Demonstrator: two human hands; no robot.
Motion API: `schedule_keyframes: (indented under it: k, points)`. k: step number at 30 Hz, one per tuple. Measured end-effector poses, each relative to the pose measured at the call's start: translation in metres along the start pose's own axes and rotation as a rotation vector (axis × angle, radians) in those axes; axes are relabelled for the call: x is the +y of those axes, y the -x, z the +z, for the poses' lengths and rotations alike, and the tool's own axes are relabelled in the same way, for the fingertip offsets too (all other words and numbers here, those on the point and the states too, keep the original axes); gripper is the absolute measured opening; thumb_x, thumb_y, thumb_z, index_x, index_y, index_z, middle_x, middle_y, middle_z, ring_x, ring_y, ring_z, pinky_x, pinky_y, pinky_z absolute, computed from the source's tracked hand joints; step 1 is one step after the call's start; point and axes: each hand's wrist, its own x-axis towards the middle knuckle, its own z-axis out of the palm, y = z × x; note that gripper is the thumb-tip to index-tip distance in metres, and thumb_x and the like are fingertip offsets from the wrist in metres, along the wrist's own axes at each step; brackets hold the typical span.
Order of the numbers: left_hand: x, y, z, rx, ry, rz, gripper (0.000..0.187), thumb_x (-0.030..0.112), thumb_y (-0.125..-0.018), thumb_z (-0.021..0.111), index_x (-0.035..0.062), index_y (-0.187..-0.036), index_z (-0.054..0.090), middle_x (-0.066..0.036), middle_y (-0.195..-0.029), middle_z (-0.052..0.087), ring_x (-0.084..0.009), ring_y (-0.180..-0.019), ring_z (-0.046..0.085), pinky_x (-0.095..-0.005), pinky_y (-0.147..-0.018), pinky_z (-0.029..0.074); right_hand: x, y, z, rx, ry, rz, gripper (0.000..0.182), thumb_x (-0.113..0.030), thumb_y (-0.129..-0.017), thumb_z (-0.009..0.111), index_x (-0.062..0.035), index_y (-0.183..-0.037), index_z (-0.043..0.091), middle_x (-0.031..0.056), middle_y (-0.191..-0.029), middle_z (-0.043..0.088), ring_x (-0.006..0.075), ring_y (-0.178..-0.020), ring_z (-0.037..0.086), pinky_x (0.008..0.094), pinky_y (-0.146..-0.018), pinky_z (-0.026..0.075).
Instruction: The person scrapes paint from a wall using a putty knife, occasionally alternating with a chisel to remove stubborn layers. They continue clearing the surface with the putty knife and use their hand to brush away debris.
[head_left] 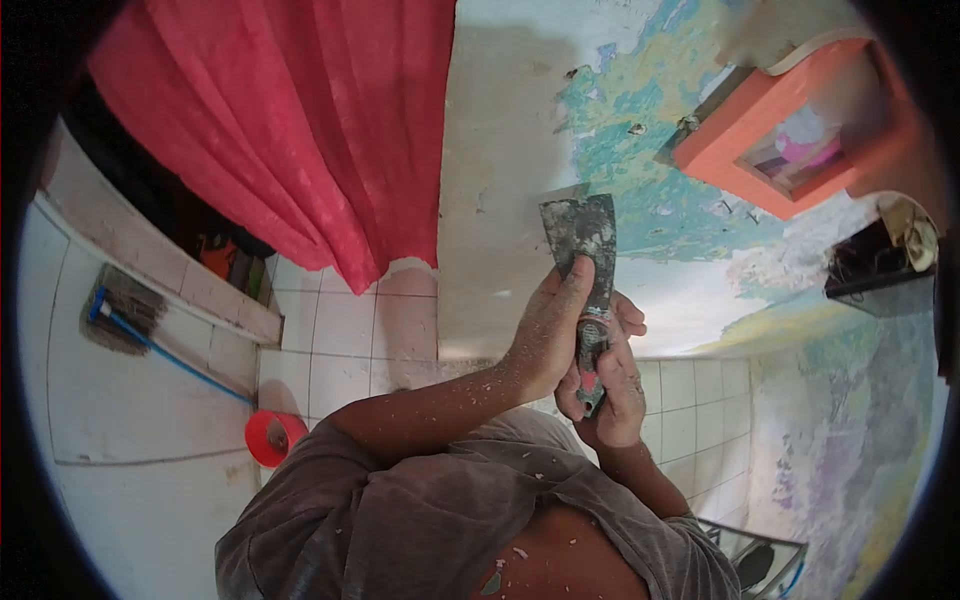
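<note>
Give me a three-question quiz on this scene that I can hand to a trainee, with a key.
1. True or false: the thumb of the left hand lies on the blade of the scraper.

2. Which part of the scraper does the right hand grip?
A. The blade
B. The handle
C. No part of it

3. Fill in the colour: on the picture's left side, the broom has a ____ stick.

Key: 1. True; 2. B; 3. Blue
</note>
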Motion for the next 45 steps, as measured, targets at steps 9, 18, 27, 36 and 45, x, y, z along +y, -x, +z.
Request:
schedule_keyframes:
  k: [9,18,27,36,45]
  points:
    - [-0.033,-0.022,0.009,-0.105,0.026,-0.041,0.073,0.072,-0.095,0.035,0.0015,-0.097,0.055,-0.011,-0.082,0.066,-0.0159,-0.07,0.065,-0.0273,-0.061,0.053,-0.03,0.0,-0.052,-0.093,0.092,0.119,0.048,-0.032,-0.101,0.051,-0.0002,-0.138,0.047,0.0101,-0.083,0.057,0.0107,-0.055,0.047,0.023,-0.039,0.032]
    - [-0.043,-0.032,0.014,0.014,0.026,0.06,0.077,0.075,-0.094,0.034,0.0022,-0.088,0.059,-0.01,-0.081,0.064,-0.0189,-0.073,0.063,-0.0315,-0.069,0.052,-0.032,-0.015,-0.049,-0.044,0.231,0.027,0.048,-0.033,-0.103,0.046,0.002,-0.135,0.043,0.0067,-0.068,0.055,0.0085,-0.037,0.035,0.0213,-0.035,0.028]
    - [-0.051,-0.045,0.017,0.003,0.083,0.131,0.075,0.07,-0.097,0.031,0.0022,-0.09,0.061,-0.01,-0.082,0.065,-0.0191,-0.074,0.064,-0.0307,-0.071,0.052,-0.041,-0.024,-0.064,-0.036,0.275,0.077,0.042,-0.031,-0.104,0.046,0.0013,-0.132,0.047,0.0054,-0.066,0.053,0.0075,-0.039,0.035,0.02,-0.036,0.028]
    - [-0.02,-0.039,0.006,0.106,-0.089,0.081,0.075,0.067,-0.1,0.029,0.0034,-0.081,0.065,-0.005,-0.069,0.063,-0.0155,-0.066,0.061,-0.0286,-0.067,0.05,-0.04,-0.049,-0.046,-0.167,0.149,0.148,0.039,-0.024,-0.104,0.045,0.0017,-0.132,0.048,0.0044,-0.085,0.055,0.0079,-0.056,0.048,0.0186,-0.044,0.034]
    - [-0.032,-0.052,0.001,0.076,-0.072,0.201,0.068,0.064,-0.101,0.033,0.0029,-0.09,0.062,-0.008,-0.08,0.066,-0.015,-0.074,0.063,-0.0292,-0.073,0.051,-0.025,-0.043,-0.063,-0.042,0.199,0.112,0.056,-0.035,-0.101,0.046,0.0019,-0.141,0.033,0.0047,-0.064,0.052,0.009,-0.036,0.037,0.0206,-0.036,0.03]
